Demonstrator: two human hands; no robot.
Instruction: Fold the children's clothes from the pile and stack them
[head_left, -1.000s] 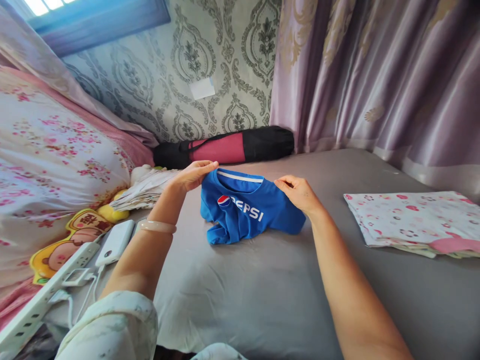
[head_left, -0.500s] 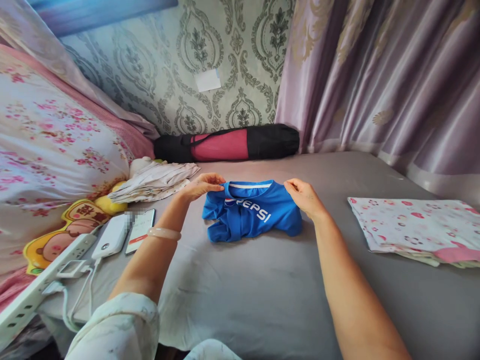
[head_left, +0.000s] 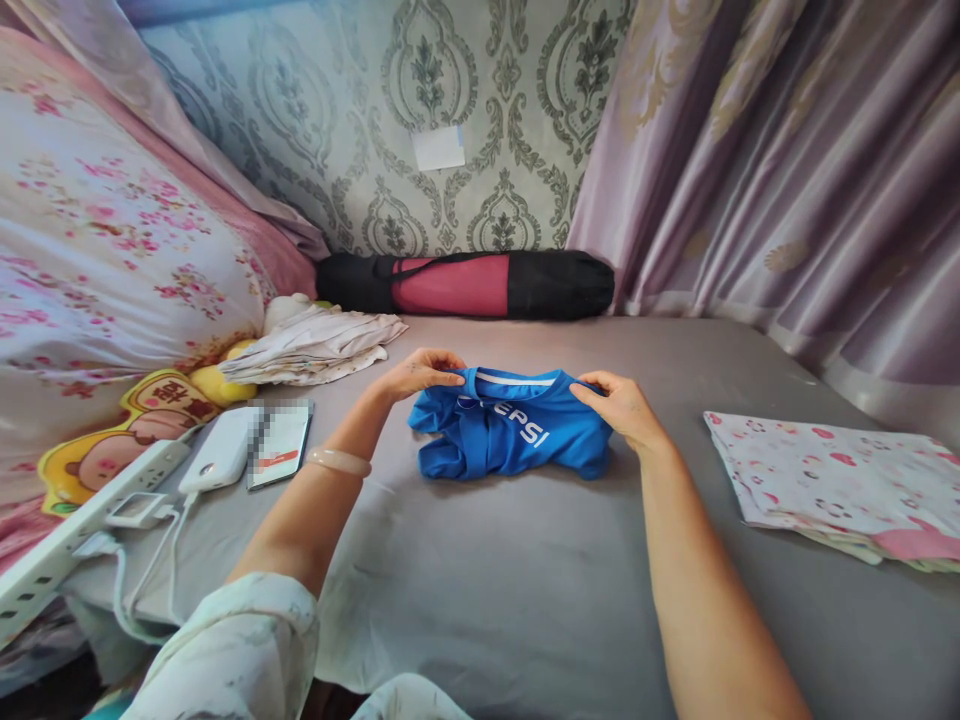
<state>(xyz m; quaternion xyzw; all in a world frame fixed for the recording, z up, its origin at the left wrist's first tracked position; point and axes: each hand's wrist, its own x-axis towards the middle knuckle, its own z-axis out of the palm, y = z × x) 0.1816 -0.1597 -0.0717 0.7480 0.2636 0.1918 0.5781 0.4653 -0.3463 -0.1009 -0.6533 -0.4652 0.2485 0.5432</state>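
Note:
A blue T-shirt with white "PEPSI" lettering lies bunched into a small bundle on the grey bed sheet. Its collar, with a white band inside, faces away from me. My left hand pinches the cloth at the left shoulder beside the collar. At the right shoulder, my right hand has thumb and fingers closed on the fabric. The shirt's lower part is folded under and out of sight.
Left of my arm lie a phone, a white power bank and a power strip with cables. Pale folded cloth is behind them. A black-and-red roll bag lies along the wall. Patterned folded fabric rests at right.
The view has shifted slightly. My right hand's fingers have straightened and lie further over the shirt's shoulder. The collar has tipped a little toward me, covering part of the lettering.

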